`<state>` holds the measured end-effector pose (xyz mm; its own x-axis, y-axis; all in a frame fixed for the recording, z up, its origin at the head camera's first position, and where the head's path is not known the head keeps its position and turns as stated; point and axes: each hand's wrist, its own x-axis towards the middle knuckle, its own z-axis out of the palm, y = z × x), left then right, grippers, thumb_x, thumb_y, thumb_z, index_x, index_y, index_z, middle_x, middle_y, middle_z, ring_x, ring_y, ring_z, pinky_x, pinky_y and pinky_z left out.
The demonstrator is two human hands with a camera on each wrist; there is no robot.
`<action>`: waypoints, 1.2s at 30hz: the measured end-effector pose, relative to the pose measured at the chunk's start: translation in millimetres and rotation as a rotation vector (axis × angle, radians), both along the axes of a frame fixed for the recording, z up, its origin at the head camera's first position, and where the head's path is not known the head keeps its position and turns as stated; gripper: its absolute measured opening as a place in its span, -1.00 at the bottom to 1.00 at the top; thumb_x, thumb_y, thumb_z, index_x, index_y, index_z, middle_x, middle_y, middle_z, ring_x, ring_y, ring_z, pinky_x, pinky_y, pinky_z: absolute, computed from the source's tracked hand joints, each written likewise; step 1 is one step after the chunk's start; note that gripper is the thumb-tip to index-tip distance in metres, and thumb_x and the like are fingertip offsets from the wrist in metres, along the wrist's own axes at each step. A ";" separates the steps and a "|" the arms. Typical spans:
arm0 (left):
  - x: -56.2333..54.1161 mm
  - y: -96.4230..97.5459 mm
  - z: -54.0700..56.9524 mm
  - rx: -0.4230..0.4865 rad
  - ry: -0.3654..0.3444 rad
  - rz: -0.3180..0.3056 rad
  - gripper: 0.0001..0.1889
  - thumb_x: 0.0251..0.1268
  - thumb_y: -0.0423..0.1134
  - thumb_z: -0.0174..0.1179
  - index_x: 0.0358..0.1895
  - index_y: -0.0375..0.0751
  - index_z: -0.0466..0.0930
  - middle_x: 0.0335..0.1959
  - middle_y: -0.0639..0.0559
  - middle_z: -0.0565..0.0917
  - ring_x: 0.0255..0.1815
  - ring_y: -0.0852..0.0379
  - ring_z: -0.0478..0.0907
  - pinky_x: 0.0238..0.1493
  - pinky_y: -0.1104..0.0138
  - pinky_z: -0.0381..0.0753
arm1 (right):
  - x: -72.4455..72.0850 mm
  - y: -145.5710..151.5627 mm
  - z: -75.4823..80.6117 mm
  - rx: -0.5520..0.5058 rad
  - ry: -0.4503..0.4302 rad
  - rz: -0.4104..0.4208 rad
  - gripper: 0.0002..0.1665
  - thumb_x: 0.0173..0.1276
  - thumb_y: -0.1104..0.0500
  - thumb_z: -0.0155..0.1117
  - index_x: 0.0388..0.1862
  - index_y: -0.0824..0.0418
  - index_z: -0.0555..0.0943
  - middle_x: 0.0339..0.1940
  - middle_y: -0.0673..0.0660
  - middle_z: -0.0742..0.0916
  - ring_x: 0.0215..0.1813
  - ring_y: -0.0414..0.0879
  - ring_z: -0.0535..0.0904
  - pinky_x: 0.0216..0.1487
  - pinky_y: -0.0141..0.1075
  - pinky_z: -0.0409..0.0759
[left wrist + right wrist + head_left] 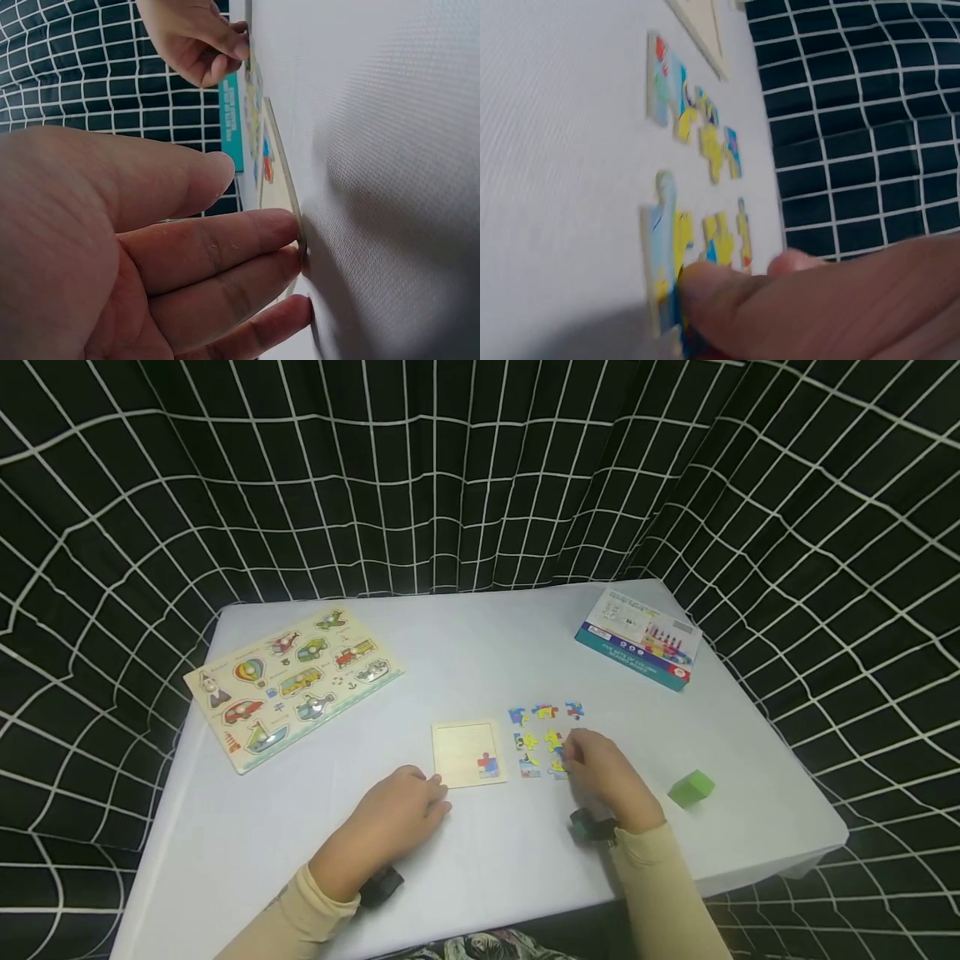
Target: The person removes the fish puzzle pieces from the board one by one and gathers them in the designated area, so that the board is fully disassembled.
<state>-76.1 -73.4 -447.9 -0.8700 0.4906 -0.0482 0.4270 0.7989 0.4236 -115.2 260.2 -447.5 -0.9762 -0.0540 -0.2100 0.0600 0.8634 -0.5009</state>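
The right hand [603, 774] is pinching a loose puzzle piece [664, 251] lying flat on the desk [480, 652], beside the wooden tray [467, 753]. It looks thin, light, stiff; best lifted by an edge. The left hand [397, 817], fingers relaxed, is steadying the tray's corner.

Head view high above the table [480, 635], wrist views close and low, all sharing the puzzle pieces [543, 739]

Green block [691, 787]; white table [480, 643]; black white-grid curtain [450, 468]; cream sleeves [667, 885].
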 end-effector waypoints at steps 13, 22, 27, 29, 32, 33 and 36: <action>-2.1 0.6 -2.8 -0.009 -0.001 0.000 -0.62 0.57 -0.09 0.34 0.23 -0.25 0.80 0.15 -0.18 0.83 0.28 -0.17 0.70 0.28 -0.04 0.70 | -11.3 -80.6 2.5 -0.013 0.147 0.409 -0.59 0.35 0.40 0.52 0.17 0.27 0.78 0.03 0.13 0.78 0.06 -0.01 0.66 0.24 -0.07 0.70; -2.1 1.3 -4.6 -0.003 0.016 -0.011 -0.64 0.56 -0.09 0.34 0.21 -0.23 0.81 0.15 -0.17 0.84 0.26 -0.17 0.71 0.26 -0.05 0.71 | -16.4 -92.7 -1.5 0.049 0.132 0.458 -0.73 0.33 0.46 0.43 -0.08 0.18 0.76 -0.15 0.02 0.70 -0.07 -0.08 0.57 0.11 -0.18 0.67; -1.3 0.7 -5.0 -0.001 0.007 -0.001 -0.63 0.56 -0.08 0.34 0.23 -0.24 0.80 0.16 -0.18 0.83 0.28 -0.17 0.70 0.28 -0.04 0.70 | -14.6 -97.8 -5.4 0.019 0.105 0.410 -0.72 0.36 0.48 0.37 -0.19 0.11 0.62 -0.21 0.00 0.60 -0.10 -0.08 0.52 0.05 -0.18 0.62; -0.9 0.5 -5.4 0.001 0.005 -0.001 -0.63 0.57 -0.08 0.33 0.23 -0.24 0.80 0.16 -0.19 0.83 0.27 -0.17 0.70 0.29 -0.04 0.70 | -8.7 -97.8 -8.1 -0.019 0.138 0.391 -0.73 0.41 0.46 0.37 -0.23 0.09 0.59 -0.26 -0.02 0.60 -0.13 -0.09 0.52 0.02 -0.20 0.61; -0.5 0.0 -5.4 0.006 0.009 -0.005 -0.62 0.56 -0.09 0.33 0.23 -0.25 0.80 0.14 -0.20 0.83 0.26 -0.17 0.71 0.26 -0.04 0.71 | 3.8 -95.6 -13.0 -0.067 0.219 0.384 -0.71 0.43 0.45 0.37 -0.27 0.08 0.57 -0.30 -0.05 0.61 -0.15 -0.12 0.52 0.00 -0.23 0.59; -0.4 -0.3 -4.9 0.009 0.012 -0.007 -0.63 0.56 -0.09 0.33 0.23 -0.25 0.80 0.14 -0.20 0.83 0.25 -0.18 0.71 0.26 -0.04 0.71 | 7.4 -94.9 -14.4 -0.077 0.252 0.390 -0.72 0.43 0.45 0.37 -0.27 0.08 0.57 -0.31 -0.05 0.62 -0.16 -0.13 0.52 -0.01 -0.23 0.60; 0.0 -1.9 -3.4 0.007 0.021 0.005 -0.63 0.56 -0.09 0.34 0.22 -0.24 0.81 0.13 -0.19 0.84 0.24 -0.17 0.71 0.25 -0.04 0.71 | 12.3 -92.0 -16.3 -0.104 0.329 0.398 -0.75 0.45 0.45 0.37 -0.24 0.11 0.60 -0.27 -0.04 0.66 -0.14 -0.14 0.56 0.03 -0.21 0.65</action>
<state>-76.2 -75.2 -451.3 -0.8731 0.4868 -0.0269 0.4320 0.7981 0.4201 -102.9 168.2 -463.8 -0.8892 -0.4386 0.1301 -0.4375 0.7322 -0.5219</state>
